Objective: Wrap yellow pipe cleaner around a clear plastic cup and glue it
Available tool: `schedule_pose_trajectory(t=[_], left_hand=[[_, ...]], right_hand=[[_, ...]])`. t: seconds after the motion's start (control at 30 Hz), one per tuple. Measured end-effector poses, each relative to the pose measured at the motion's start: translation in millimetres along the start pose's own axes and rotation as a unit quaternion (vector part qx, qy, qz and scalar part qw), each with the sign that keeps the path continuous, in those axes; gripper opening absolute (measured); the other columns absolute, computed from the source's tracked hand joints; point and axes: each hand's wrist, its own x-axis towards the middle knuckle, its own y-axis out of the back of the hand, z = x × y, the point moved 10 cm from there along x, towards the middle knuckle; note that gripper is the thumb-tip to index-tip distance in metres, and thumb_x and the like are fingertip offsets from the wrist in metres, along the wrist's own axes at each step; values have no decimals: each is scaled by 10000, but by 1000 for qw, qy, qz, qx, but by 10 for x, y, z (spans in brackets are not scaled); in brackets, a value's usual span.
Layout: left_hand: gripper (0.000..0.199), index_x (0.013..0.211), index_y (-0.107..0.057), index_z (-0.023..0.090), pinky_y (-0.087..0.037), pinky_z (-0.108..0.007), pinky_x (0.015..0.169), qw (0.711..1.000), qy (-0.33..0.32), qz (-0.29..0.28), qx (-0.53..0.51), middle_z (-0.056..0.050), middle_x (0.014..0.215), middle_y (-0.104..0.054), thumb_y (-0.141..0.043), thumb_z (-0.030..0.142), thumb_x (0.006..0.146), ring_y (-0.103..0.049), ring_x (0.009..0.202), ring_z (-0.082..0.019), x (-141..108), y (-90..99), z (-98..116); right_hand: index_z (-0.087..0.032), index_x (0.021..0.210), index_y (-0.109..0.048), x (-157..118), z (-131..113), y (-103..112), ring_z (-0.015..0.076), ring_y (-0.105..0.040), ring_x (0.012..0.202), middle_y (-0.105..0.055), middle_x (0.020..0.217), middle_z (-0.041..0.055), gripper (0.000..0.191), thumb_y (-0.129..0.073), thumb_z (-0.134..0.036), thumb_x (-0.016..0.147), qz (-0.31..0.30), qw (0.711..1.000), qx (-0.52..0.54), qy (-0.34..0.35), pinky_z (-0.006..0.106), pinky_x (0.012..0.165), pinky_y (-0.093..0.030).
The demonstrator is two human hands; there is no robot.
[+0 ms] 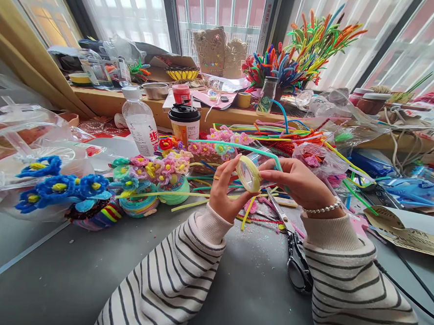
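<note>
My left hand (225, 187) grips a roll of pale yellow tape (248, 174) by its edge, tilted above the table. My right hand (298, 183) is closed beside the roll, its fingertips at the rim. A mint-green pipe cleaner (245, 147), bent near its right end, runs into the right hand; its other end reaches left over the flowers. Whether those fingertips also pinch a tape end cannot be made out. Below the right hand, black-handled scissors (294, 250) lie on the table, blades partly under the hands. Yellow pipe cleaner strips (196, 204) lie left of the left hand.
Pots of pipe-cleaner flowers (59, 187) stand at left. Behind them are a water bottle (140, 121) and a lidded cup (184, 121). A pile of coloured pipe cleaners (295, 133) lies at back right. Brown paper (411, 228) and black cables (412, 270) lie at right.
</note>
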Motion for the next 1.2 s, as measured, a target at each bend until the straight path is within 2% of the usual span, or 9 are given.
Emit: schedule_pose_trajectory(t=[0.1,0.2,0.3,0.37,0.5,0.73,0.9,1.07,1.2], left_hand=[[682,1217,-421,315,-446,-356,902,1000,13,-1,-24,-48,1251,-404,-715,221,609,-435,1122,-235,6,-8,-33],[742,1232,-383,314,-443,-381,902,989,97,-35,-102,-65,1260,-380,-732,224,584,-462,1101,-234,-2,-115,-194],[835,1238,-325,302,-440,-397,891,954,204,-68,-211,-74,1190,-423,-765,240,531,-511,1054,-222,-53,-267,-362],[798,1190,-357,286,-438,-397,887,933,240,-62,-260,-68,1149,-449,-774,255,511,-548,998,-205,-67,-299,-412],[676,1075,-445,264,-450,-383,852,918,258,-45,-297,-43,1074,-503,-783,240,490,-585,905,-178,-56,-289,-458],[577,1006,-487,261,-458,-329,823,885,305,-39,-348,11,964,-561,-775,224,507,-604,817,-122,-94,-306,-528],[521,929,-490,243,-440,-339,857,864,348,-32,-362,32,845,-601,-779,258,496,-612,804,-120,-140,-336,-562],[538,904,-471,238,-418,-366,895,866,350,-31,-356,35,837,-613,-789,283,473,-617,837,-136,-146,-351,-568],[539,909,-463,241,-428,-365,891,862,354,-26,-361,26,876,-611,-784,315,483,-616,868,-147,-154,-355,-570]], right_hand=[[-175,712,-675,-11,-33,6,106,-573,655,-658,736,7,184,-684,-344,640,7,999,-48,6,249,649,-439],[-171,746,-676,-29,-94,22,126,-564,666,-658,746,21,238,-660,-390,654,18,991,-135,18,260,637,-426],[-167,784,-679,-46,-165,-10,143,-555,686,-657,760,30,264,-635,-403,674,4,974,-225,41,262,625,-410],[-166,793,-681,-57,-196,-45,149,-548,684,-655,755,32,280,-617,-416,684,-13,965,-257,54,258,614,-404],[-170,803,-681,-76,-226,-81,148,-538,673,-646,738,31,319,-582,-455,701,-34,956,-285,65,250,593,-395],[-149,801,-655,-85,-281,-97,128,-510,648,-614,709,18,339,-556,-464,722,-31,951,-296,88,231,572,-373],[-153,783,-639,-76,-344,-76,123,-515,648,-617,710,13,279,-555,-415,744,7,933,-344,108,231,592,-363],[-149,748,-630,-63,-390,-77,116,-506,615,-605,668,19,352,-458,-451,807,35,908,-397,128,234,561,-340],[-141,773,-638,-82,-465,-15,136,-567,701,-652,769,50,394,-394,-441,845,82,922,-346,155,245,636,-387]])
